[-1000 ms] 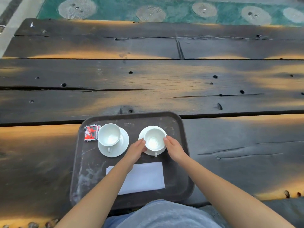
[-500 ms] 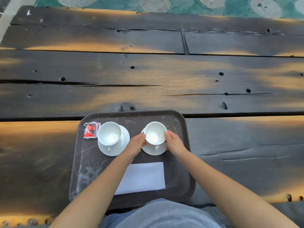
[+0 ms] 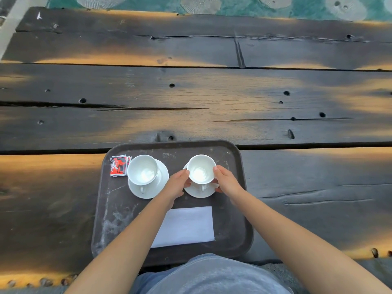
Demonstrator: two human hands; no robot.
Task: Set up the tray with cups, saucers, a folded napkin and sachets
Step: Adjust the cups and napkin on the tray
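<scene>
Worktop (image 3: 212, 98): dark weathered wooden planks with holes and cracks, lit in orange patches. Tray (image 3: 231, 219): dark brown, rounded rectangle, scuffed white along its 7 to 9 o'clock area, lying flat at the near edge of the worktop directly in front of the person. Folded napkin (image 3: 188, 225): white rectangle, flat on the tray at 6 o'clock, its left part covered by the left forearm. Left saucer (image 3: 163, 177) at 10 o'clock of the tray, carrying the left cup (image 3: 142, 169), upright, handle toward 6 o'clock. Right saucer (image 3: 199, 192) at 1 o'clock of the tray, well apart from the left one; right cup (image 3: 201, 169) upright above it, handle toward 6 o'clock; cannot tell whether cup base is seated on the saucer or lifted just clear. Left hand (image 3: 177, 184) grips the right cup's rim at its 9 o'clock side; right hand (image 3: 226, 180) grips the same rim at 3 o'clock; both closed on the cup between fingertips. Sachets (image 3: 118, 168): small red, black and white stack at the tray's 10 o'clock corner, touching or just beside the left cup.
</scene>
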